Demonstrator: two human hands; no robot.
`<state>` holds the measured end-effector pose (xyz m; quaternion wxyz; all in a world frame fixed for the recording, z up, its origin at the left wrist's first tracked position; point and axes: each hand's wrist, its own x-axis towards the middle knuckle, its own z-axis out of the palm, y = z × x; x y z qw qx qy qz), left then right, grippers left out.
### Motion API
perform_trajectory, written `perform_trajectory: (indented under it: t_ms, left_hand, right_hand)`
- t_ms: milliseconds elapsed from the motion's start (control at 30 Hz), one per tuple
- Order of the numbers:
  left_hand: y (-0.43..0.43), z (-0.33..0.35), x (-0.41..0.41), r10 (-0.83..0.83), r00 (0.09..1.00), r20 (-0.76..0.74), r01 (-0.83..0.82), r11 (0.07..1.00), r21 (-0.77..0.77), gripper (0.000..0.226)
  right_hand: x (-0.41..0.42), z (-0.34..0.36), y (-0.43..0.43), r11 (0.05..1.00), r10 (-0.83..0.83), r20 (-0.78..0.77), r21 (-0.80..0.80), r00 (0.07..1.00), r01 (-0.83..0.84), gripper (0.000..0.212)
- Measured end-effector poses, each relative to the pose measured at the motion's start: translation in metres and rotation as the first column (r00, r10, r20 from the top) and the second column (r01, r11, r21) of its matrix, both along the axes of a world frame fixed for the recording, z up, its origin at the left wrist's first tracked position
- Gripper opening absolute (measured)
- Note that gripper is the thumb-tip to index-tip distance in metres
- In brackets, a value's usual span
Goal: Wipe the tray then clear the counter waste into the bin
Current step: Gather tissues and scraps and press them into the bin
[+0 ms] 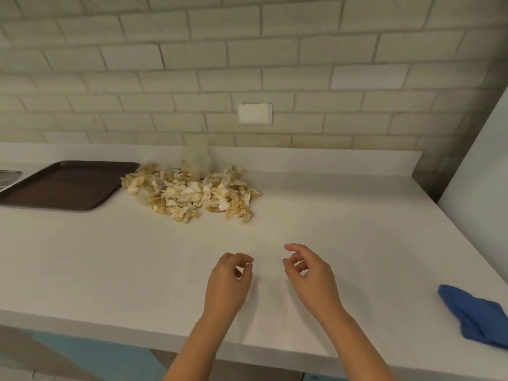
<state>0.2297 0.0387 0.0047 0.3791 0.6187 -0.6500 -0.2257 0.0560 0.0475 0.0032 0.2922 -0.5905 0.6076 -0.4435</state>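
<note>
My left hand (228,281) and right hand (309,273) hover side by side over the white counter (343,221) in the lower middle of the frame, fingers loosely curled, holding nothing. The brown tray (63,185) lies flat at the left edge, beside a metal sink rim (8,177). Just right of it, in the centre, sits the heap of pale yellowish scraps (192,191). A crumpled blue cloth (475,314) rests at the lower right edge, well apart from both hands.
</note>
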Motion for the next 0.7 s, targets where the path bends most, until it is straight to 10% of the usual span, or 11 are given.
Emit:
perform_trajectory:
  t_ms: [267,433,700]
  left_hand:
    - [-0.084,0.001,0.040,0.120,0.990,-0.072,-0.110,0.986,0.126,0.017]
    - [-0.128,0.005,0.066,0.129,0.991,0.026,-0.131,0.982,0.139,0.014]
    - [-0.226,0.014,0.095,0.026,0.963,0.267,-0.030,0.999,0.013,0.037]
  right_hand:
    - [0.043,0.003,-0.128,0.987,0.157,-0.293,0.008,0.943,-0.161,0.026]
    - [0.080,-0.009,-0.201,0.942,0.321,-0.591,0.116,0.740,-0.316,0.058]
    - [0.111,-0.038,-0.245,0.983,0.179,-0.756,0.121,0.630,-0.134,0.048]
